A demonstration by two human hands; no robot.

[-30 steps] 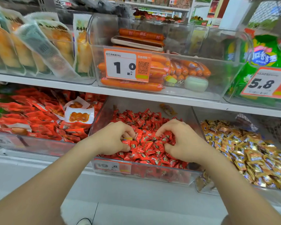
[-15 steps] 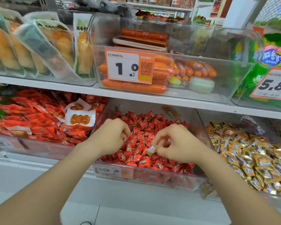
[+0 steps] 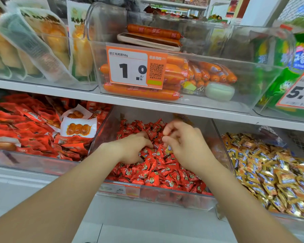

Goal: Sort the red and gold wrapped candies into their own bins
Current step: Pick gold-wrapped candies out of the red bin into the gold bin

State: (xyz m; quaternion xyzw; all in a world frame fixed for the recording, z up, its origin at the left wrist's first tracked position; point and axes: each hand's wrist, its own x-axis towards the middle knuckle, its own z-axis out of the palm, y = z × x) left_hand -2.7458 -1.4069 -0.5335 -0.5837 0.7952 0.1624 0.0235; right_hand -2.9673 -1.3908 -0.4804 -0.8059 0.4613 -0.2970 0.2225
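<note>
Gold candy (image 3: 169, 148) in right hand (image 3: 187, 146), axis hidden.

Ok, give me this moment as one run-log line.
stage: picking stray from red bin | left hand: fingers among red candies, grip unclear | right hand: pinching gold candy | gold bin: to the right

Left hand (image 3: 130, 149) — fingertips buried in candies (image 3: 158, 172), gold bin (image 3: 239, 127) edge-cropped
</note>
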